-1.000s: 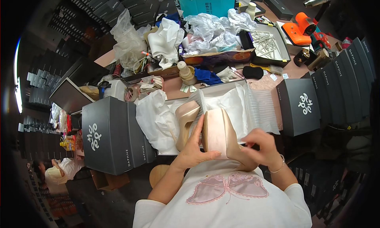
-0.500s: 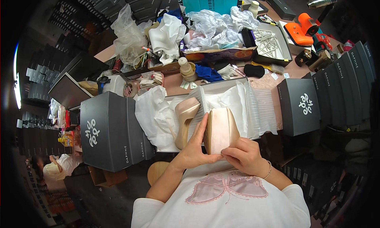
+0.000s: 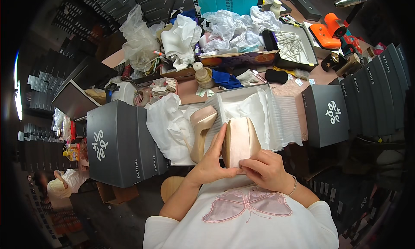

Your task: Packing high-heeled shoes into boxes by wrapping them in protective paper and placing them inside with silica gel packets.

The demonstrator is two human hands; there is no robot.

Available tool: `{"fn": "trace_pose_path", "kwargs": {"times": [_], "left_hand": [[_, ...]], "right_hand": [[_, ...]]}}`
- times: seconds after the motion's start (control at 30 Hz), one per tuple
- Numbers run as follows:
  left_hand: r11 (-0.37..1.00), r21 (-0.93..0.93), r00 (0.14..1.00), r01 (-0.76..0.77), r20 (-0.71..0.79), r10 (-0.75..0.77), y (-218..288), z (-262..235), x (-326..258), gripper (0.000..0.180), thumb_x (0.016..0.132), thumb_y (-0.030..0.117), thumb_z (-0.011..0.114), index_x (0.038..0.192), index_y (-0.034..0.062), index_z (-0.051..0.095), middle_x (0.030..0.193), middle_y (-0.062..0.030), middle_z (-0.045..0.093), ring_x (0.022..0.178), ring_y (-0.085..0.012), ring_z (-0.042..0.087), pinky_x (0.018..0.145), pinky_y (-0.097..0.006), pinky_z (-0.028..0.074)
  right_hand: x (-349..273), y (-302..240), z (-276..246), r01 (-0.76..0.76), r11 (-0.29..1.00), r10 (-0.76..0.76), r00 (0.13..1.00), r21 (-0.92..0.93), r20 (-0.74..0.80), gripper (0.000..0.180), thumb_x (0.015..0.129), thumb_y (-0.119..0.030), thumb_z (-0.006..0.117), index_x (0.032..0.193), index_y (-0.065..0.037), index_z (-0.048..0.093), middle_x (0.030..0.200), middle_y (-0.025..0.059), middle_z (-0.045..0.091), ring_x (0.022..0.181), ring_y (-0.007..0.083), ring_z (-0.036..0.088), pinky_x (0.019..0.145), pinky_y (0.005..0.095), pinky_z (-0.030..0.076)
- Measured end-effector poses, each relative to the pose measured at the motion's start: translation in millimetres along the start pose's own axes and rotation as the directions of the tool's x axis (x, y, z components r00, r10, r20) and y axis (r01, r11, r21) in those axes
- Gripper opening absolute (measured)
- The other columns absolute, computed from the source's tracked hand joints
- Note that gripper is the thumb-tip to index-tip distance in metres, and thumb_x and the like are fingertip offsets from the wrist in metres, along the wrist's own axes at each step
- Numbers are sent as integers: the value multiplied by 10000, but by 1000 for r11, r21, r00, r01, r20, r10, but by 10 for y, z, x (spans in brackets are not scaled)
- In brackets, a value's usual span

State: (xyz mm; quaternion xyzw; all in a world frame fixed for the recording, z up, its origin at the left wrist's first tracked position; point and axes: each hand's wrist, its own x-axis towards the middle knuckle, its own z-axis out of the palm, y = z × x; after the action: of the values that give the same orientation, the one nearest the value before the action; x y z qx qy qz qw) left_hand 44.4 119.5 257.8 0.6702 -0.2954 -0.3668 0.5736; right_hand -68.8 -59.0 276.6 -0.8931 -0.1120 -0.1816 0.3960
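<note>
A pale pink high-heeled shoe (image 3: 240, 141) is held sole-up just in front of my chest. My left hand (image 3: 213, 162) grips its left side, fingers stretched up along the edge. My right hand (image 3: 264, 169) pinches the near end of the sole. A second matching beige heel (image 3: 202, 130) lies on its side in an open shoe box (image 3: 276, 119) lined with white tissue paper, just beyond the held shoe.
A dark grey shoe box lid (image 3: 119, 141) lies left of the open box, another grey box (image 3: 326, 115) stands right. Crumpled paper (image 3: 229, 28), a plastic bag (image 3: 138, 37), a small bottle (image 3: 201, 73), an orange tool (image 3: 330, 30) and stacked boxes crowd the table. Another person (image 3: 60, 186) sits lower left.
My right hand has slid from the right edge of the shoe to its near end. The shoe has stayed in front of my chest, shifted slightly.
</note>
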Motion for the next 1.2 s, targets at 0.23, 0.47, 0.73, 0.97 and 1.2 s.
{"fn": "trace_pose_path", "kwargs": {"times": [0.23,0.47,0.73,0.97,1.2], "left_hand": [[1000,-1,1000,15,1,-15,24,8,12,1190,629,158,791,1504,52,-8,1500,-186,182,1388,-305,242,1069,-390,344],[1000,9,1000,9,3,-9,32,17,8,1191,633,164,797,1505,54,-6,1496,-189,193,1389,-308,241,1071,-391,342],[995,91,999,-41,10,41,125,59,-25,1180,639,184,792,1503,50,0,1468,-209,221,1379,-329,253,1098,-390,294],[963,265,998,-41,-39,53,288,141,-74,1174,651,196,787,1491,14,-12,1430,-227,244,1342,-353,295,1092,-396,298],[957,291,998,-16,-56,34,286,169,-89,1170,650,204,793,1491,14,3,1415,-231,254,1330,-354,312,1078,-398,320]], "right_hand": [[1,23,23,10,1000,-10,999,-7,-41,295,615,-37,746,896,-103,684,728,9,567,593,161,551,526,290,446],[0,23,11,33,999,-34,999,-26,-38,277,612,-43,749,872,-99,671,736,14,567,593,166,552,524,290,445],[-47,25,-72,-185,967,203,975,176,-88,196,690,-73,733,850,-63,620,744,50,545,646,187,566,570,297,467],[82,31,-209,-223,955,223,975,195,21,234,676,-93,753,860,-34,620,814,65,558,687,156,564,596,256,457],[125,-32,-198,-303,942,297,953,145,61,202,698,-126,728,833,-47,599,784,70,541,715,208,576,617,313,481]]}}
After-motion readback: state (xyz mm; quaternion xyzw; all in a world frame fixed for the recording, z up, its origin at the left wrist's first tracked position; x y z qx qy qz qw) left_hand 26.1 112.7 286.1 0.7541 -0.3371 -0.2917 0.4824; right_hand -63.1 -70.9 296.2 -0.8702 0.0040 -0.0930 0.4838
